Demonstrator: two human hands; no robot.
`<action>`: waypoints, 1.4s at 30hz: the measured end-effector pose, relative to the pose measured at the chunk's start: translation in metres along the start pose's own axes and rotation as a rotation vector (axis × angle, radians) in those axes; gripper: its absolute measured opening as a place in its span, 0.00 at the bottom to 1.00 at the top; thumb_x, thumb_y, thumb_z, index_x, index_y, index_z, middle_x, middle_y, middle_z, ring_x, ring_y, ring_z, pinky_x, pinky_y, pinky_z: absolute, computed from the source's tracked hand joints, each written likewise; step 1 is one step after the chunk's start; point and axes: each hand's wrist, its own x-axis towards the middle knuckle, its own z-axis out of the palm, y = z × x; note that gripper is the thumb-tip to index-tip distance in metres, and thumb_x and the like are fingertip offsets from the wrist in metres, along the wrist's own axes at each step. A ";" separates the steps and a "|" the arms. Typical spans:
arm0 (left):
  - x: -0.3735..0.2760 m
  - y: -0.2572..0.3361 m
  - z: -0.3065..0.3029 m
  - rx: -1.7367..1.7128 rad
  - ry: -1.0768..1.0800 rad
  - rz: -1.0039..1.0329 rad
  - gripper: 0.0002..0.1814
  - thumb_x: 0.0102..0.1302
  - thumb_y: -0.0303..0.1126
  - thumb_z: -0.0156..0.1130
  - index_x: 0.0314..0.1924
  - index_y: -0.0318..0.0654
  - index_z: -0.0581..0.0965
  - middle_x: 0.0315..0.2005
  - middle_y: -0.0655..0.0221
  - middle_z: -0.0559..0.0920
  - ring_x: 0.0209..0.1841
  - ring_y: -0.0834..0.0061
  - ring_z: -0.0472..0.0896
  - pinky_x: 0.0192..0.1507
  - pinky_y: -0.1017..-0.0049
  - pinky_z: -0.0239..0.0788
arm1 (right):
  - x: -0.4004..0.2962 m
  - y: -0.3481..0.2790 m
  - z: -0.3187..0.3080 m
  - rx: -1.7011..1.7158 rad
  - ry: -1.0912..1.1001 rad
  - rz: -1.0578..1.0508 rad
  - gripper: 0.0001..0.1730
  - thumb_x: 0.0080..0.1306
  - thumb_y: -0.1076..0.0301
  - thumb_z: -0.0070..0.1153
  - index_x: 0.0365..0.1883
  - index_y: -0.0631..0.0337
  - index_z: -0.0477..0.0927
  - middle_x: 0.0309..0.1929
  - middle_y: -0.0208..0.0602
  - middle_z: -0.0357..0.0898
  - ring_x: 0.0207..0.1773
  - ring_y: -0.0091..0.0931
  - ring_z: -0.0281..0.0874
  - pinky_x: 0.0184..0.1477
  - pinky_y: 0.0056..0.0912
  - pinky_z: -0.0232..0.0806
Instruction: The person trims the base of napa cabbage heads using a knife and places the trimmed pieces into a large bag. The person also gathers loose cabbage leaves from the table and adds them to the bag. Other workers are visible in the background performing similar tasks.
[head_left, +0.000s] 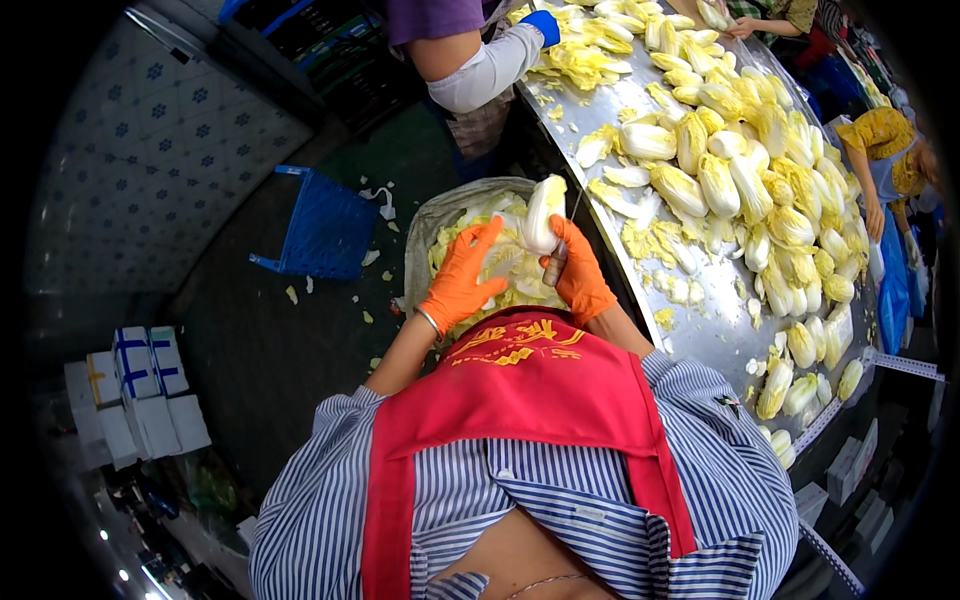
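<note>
A pale napa cabbage head (543, 216) is held tilted over an open woven sack (421, 247) of loose leaves. My right hand (581, 271), in an orange glove, grips the cabbage at its lower right side. A small dark object (553, 270), possibly a knife handle, shows at that hand's fingers; a thin blade-like line rises above the hand. My left hand (466, 271), also gloved in orange, is left of the cabbage with thumb and fingers apart. A whitish leaf (507, 222) lies by its fingertips; whether they touch it is unclear. Trimmed yellow-green leaves (495, 259) fill the sack.
At right, a metal table (641, 247) carries many cabbages (720, 184) and leaf scraps. A co-worker's blue-gloved hand (541, 27) is at the far end; other people work across it. A blue plastic stool (326, 229) lies left on the floor. Foam boxes (146, 394) are stacked lower left.
</note>
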 end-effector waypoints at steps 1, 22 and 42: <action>0.004 -0.011 0.001 0.077 0.021 0.061 0.33 0.66 0.27 0.67 0.71 0.39 0.72 0.64 0.53 0.77 0.64 0.54 0.78 0.66 0.68 0.69 | -0.002 -0.001 0.003 -0.057 -0.037 -0.006 0.29 0.65 0.47 0.70 0.58 0.51 0.76 0.31 0.23 0.77 0.23 0.15 0.68 0.20 0.17 0.54; 0.038 -0.004 -0.010 -0.637 0.295 -0.051 0.08 0.78 0.27 0.58 0.46 0.32 0.83 0.46 0.66 0.84 0.49 0.76 0.81 0.53 0.76 0.71 | -0.020 -0.015 0.025 -0.416 -0.209 0.070 0.37 0.59 0.54 0.76 0.64 0.60 0.78 0.36 0.20 0.78 0.28 0.11 0.64 0.26 0.15 0.50; 0.030 -0.003 -0.026 0.027 0.270 0.202 0.05 0.72 0.29 0.62 0.39 0.36 0.78 0.36 0.60 0.81 0.42 0.57 0.79 0.48 0.65 0.72 | -0.017 -0.015 0.032 -0.388 -0.087 0.064 0.31 0.62 0.51 0.74 0.57 0.59 0.80 0.32 0.20 0.77 0.25 0.11 0.62 0.23 0.16 0.47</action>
